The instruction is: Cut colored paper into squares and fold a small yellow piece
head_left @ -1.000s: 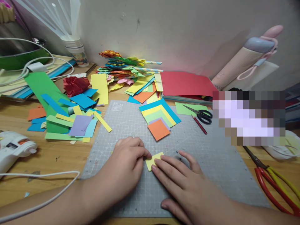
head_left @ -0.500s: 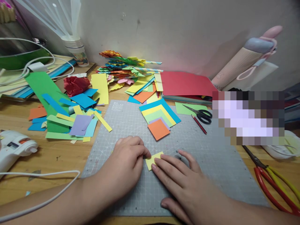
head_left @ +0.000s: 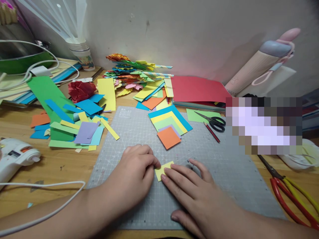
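the wooden tabletop (head_left: pixel 64 167) carries a gray gridded cutting mat (head_left: pixel 231 166). over the mat, the right hand (head_left: pixel 193 191) spreads its grip, fingers apart, fingertips laid on a small pale yellow paper (head_left: pixel 159 174) rather than pinching it. the left hand (head_left: pixel 138 171) curls at the paper's left end; whether its grip is closed there, i cannot tell. the paper, on the mat between the hands, should be very light, thin yet a little stiff, easily creased and apt to slide: best taken by its edges.
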Tool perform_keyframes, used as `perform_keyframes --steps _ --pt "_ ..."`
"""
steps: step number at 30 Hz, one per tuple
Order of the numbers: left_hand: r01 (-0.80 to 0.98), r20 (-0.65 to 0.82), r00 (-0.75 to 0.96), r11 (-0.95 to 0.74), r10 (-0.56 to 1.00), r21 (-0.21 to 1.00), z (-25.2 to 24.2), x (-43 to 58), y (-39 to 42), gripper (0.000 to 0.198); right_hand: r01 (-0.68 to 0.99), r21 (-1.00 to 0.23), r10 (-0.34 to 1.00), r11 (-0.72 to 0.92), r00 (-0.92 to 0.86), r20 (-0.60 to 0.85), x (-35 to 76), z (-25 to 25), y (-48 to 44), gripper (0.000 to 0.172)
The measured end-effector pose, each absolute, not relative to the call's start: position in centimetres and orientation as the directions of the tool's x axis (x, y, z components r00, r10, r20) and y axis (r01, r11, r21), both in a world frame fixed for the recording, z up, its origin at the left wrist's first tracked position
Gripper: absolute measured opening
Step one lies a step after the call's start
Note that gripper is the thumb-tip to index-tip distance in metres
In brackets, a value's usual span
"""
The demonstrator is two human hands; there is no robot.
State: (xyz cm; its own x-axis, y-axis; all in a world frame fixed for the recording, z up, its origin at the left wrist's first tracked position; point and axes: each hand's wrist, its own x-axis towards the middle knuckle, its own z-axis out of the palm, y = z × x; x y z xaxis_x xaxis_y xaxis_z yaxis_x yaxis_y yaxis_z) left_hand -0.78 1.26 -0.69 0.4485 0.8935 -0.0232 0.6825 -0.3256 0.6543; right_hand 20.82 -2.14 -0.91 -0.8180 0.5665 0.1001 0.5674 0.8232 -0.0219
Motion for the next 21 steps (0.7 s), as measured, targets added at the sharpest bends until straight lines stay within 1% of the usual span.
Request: perform_keyframes --steps 5,8,11,15,17,19,21 --pt "0.687 -0.015 0.46 -0.345 0.888 0.64 -0.86 -0.76 1.31 0.011 0.562 -0.018 0.561 0.827 -0.821 0.103 20.87 -1.09 -2.09 0.049" --pt "0.688 -0.009 0.477 -0.367 0.879 0.626 -1.17 -0.74 1.56 0.004 0.569 -0.039 0.569 0.822 -0.815 0.112 20.91 -1.22 -2.06 0.05" --pt "0.695 -0.002 0.508 -0.408 0.862 0.592 -1.22 -0.6 1.84 0.004 0.578 -0.09 0.585 0.811 -0.801 0.128 20.85 -1.34 -2.12 0.049" --pt "0.727 -0.024 0.547 -0.461 0.837 0.509 -0.83 -0.34 2.06 0.005 0.574 -0.167 0.598 0.802 -0.765 0.238 20.49 -1.38 -2.28 0.048" --pt "0.734 -0.038 0.559 -0.472 0.829 0.489 -0.66 -0.3 2.12 0.007 0.588 -0.187 0.617 0.787 -0.749 0.243 20.27 -1.22 -2.35 0.042" --pt "0.731 -0.044 0.566 -0.476 0.823 0.489 -0.61 -0.32 2.17 0.007 0.638 -0.212 0.673 0.74 -0.707 0.22 20.11 -0.94 -2.41 0.033" --pt "0.723 -0.036 0.57 -0.48 0.821 0.497 -0.65 -0.38 2.18 0.007 0.69 -0.241 0.731 0.683 -0.651 0.205 20.02 -0.65 -2.44 0.029"
